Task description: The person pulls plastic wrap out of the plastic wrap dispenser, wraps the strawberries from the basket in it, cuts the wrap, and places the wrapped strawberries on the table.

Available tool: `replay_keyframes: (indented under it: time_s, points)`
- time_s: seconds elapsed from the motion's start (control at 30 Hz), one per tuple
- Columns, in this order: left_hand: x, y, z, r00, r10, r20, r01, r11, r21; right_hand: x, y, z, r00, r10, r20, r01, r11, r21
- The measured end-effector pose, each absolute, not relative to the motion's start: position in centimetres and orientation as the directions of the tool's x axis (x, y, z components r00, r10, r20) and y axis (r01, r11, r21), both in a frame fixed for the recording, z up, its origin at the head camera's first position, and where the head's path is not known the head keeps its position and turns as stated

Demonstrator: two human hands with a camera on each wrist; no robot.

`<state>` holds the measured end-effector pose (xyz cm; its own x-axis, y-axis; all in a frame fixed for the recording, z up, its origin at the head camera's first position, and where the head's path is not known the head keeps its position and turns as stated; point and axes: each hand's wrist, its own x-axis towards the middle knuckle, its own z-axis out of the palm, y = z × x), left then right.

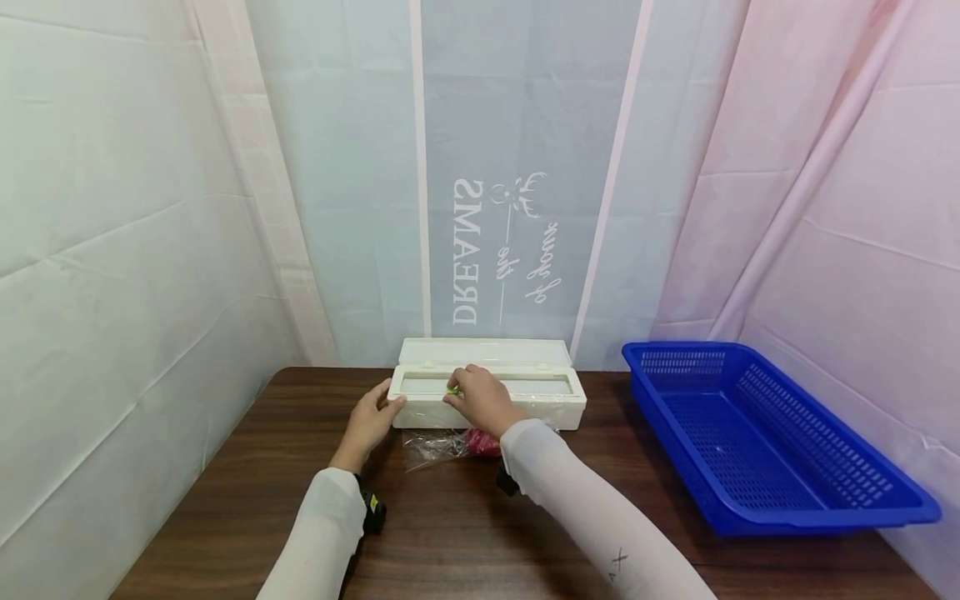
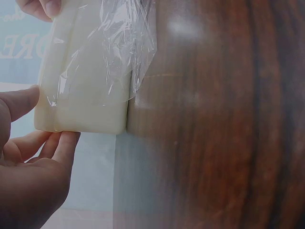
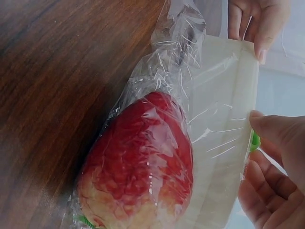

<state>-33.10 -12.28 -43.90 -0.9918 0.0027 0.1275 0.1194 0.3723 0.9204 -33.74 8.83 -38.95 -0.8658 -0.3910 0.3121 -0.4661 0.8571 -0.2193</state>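
A long white cling film dispenser (image 1: 413, 413) stands at the back of the table, its clear-white lid (image 1: 483, 352) raised behind it. My left hand (image 1: 371, 421) grips the dispenser's left end, thumb at the front edge and fingers on the end face. My right hand (image 1: 482, 398) pinches a small green slide cutter (image 3: 256, 141) at the dispenser's top front edge, left of the middle. Clear cling film (image 1: 429, 448) hangs down the dispenser's front onto the table. Beneath the right hand lies a red and yellowish fruit (image 3: 143, 157), covered by the film and partly hidden in the head view.
A blue perforated basket (image 1: 716, 492) stands on the right of the brown wooden table (image 1: 442, 533). Behind the dispenser hangs a curtain (image 1: 360, 208) with printed lettering, and pale cloth (image 1: 135, 250) flanks the table.
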Motion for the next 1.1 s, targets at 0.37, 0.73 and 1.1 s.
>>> replay_keyframes:
  time_s: [0.37, 0.73, 1.1]
  points:
    - [-32.96, -12.34, -43.88, -0.992, 0.002, 0.124, 0.116, 0.356, 0.927, -33.63, 8.64, -39.60, -0.816, -0.423, 0.394, -0.520, 0.835, -0.181]
    - [-33.04, -12.28, -43.84, -0.991, -0.008, 0.133, 0.121, 0.361, 0.925, -33.68, 8.44, -39.52, -0.787, -0.461, 0.411, -0.552, 0.823, -0.134]
    - [-33.13, -12.29, -43.97, -0.992, -0.014, 0.129, 0.116, 0.355, 0.928, -33.58, 8.20, -39.53, -0.792, -0.466, 0.394, -0.534, 0.842, -0.078]
